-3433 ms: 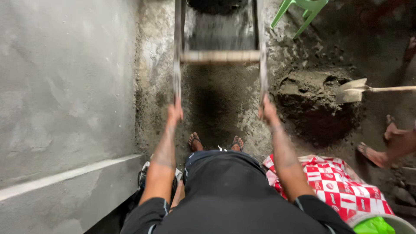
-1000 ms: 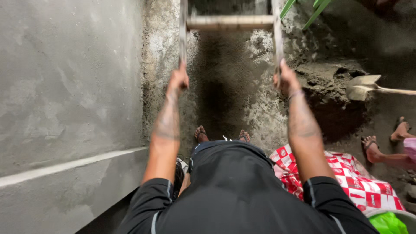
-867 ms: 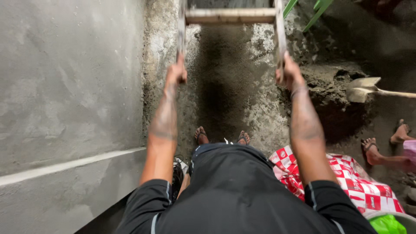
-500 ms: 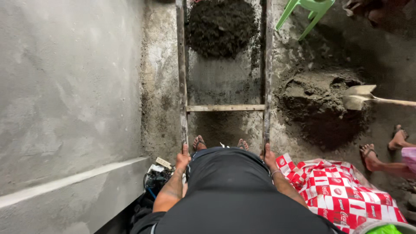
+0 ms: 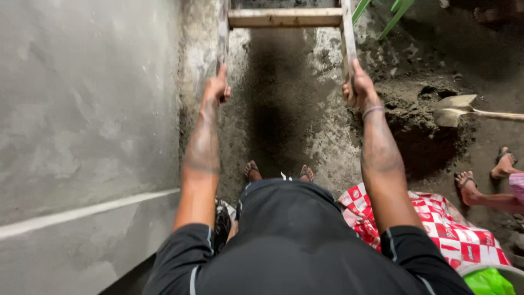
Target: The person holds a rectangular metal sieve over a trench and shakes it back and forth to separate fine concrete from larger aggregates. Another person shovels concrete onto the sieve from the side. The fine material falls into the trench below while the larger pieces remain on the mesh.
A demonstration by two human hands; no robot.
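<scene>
The wooden sieve frame [image 5: 284, 17] slopes over the sifted sand [image 5: 273, 109] straight ahead. It looks stiff and likely heavy, best held by its side rails. The left hand [image 5: 217, 87] is closed on the left rail, the right hand [image 5: 357, 87] on the right. A concrete wall [image 5: 87, 109] crowds the left; a shovel [image 5: 458, 109] and sand pile [image 5: 420, 131] leave little room on the right.
</scene>
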